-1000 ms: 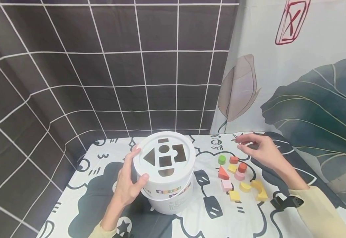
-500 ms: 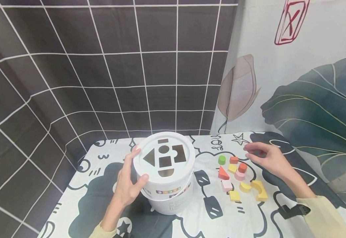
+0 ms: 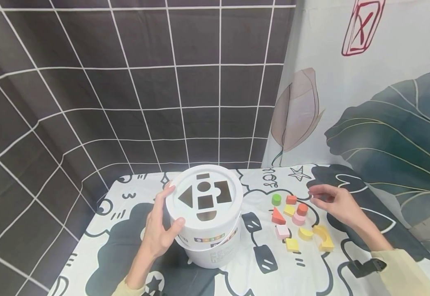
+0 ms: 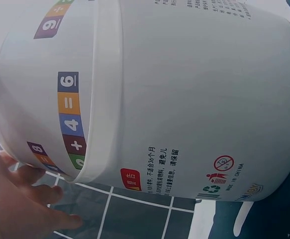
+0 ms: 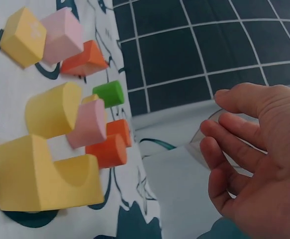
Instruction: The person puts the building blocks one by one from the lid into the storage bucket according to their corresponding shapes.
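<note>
Blocks (image 3: pixel 298 220), head view: left and mostly on the near side of the right hand (image 3: pixel 338 204), the closer hand; notched yellow block (image 3: pixel 325 240) lengthwise near-to-far.
Bucket (image 4: pixel 199 109), left wrist: left hand (image 4: pixel 28 201) spread wide, partly cut off.
Fingers (image 5: pixel 239 144), right wrist: loosely curled, narrow gap, nothing visible held; one yellow cube (image 5: pixel 90 98) mostly hidden.

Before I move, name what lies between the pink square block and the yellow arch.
A yellow half-round block lies between the pink square block and the yellow arch, in the head and right wrist views.
</note>
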Demonstrator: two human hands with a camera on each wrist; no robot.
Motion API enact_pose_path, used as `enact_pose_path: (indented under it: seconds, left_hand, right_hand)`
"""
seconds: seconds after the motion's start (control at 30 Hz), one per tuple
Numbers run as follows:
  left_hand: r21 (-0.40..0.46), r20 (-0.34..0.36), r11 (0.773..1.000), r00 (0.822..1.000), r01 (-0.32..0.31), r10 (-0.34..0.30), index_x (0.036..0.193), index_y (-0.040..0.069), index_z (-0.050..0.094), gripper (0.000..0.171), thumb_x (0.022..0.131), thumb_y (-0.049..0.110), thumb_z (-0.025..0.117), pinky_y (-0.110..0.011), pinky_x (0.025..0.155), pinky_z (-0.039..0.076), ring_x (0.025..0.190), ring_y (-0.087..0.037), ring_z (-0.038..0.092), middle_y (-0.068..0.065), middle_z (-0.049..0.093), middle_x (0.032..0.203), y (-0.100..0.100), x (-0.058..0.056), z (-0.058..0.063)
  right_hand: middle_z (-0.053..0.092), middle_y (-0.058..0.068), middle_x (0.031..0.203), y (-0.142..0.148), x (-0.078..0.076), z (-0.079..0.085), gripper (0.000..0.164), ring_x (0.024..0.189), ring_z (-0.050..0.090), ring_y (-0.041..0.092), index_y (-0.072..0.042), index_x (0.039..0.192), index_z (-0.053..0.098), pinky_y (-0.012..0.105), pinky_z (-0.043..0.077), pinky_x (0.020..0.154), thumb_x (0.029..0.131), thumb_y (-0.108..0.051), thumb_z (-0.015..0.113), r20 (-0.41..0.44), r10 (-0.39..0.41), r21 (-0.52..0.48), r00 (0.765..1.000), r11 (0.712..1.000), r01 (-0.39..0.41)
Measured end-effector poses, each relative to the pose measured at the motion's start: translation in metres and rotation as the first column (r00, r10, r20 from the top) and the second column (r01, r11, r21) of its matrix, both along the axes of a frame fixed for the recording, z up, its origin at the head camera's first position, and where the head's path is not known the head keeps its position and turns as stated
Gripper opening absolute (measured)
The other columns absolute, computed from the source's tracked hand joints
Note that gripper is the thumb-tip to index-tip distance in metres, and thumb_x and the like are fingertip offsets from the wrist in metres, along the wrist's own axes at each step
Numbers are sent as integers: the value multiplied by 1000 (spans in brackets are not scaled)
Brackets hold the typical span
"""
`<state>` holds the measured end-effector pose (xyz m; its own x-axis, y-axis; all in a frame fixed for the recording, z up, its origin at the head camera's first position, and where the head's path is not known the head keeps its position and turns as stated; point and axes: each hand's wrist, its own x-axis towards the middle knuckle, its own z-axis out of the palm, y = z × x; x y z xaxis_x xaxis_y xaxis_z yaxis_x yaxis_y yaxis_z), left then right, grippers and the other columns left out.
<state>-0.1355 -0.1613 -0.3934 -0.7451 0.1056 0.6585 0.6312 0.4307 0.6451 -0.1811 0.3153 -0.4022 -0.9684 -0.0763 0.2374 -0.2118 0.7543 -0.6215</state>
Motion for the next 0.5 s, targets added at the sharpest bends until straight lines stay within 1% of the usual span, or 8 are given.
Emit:
enact_pose_path:
  seconds: [0.13,0.2,0.27,0.37,0.43,0.5]
  left_hand:
    - [1,-7,1000,1000,8,-8,146,8,44,74,76,24,62,-68,105,24,141,-41,37,-16,38,156,1,0,0]
    - [3,-8,1000,1000,9,-9,146,8,44,74,76,24,62,-68,106,24,141,-41,37,-16,38,156,1,0,0]
    - [5,-7,1000,1000,11,-11,146,8,44,74,76,24,62,-68,106,24,141,-41,36,-16,38,156,1,0,0]
    - [9,-8,1000,1000,12,-11,146,8,44,74,76,23,62,-68,106,24,141,-40,36,-16,38,156,0,-1,0]
    - [10,-13,1000,1000,13,-13,146,8,45,74,76,23,63,-67,106,24,141,-40,36,-15,39,156,0,0,0]
    - [9,-18,1000,1000,16,-15,146,9,45,74,76,23,63,-67,106,24,141,-40,36,-15,39,156,0,0,0]
  right_hand:
    - [69,22,112,4,-2,-8,39,98,64,33,4,121,65,21,46,74,86,-7,76,15,-1,-15,1000,1000,1]
    - [68,23,111,6,-4,-14,38,96,64,34,5,120,65,25,48,74,85,-6,75,11,0,-30,1000,1000,0]
    - [70,19,108,8,-6,-20,36,94,65,30,2,118,67,29,50,72,84,-6,77,13,-32,-49,999,998,33]
    - [69,19,107,10,-7,-26,36,93,65,30,2,116,67,34,49,72,83,-6,77,15,-33,-55,999,998,34]
    - [70,17,107,10,-7,-29,36,93,65,29,1,116,68,33,49,72,83,-6,78,25,-36,-50,999,998,37]
    - [69,20,109,9,-6,-29,37,95,64,34,4,118,66,32,49,75,83,-6,77,35,-5,-32,999,999,6]
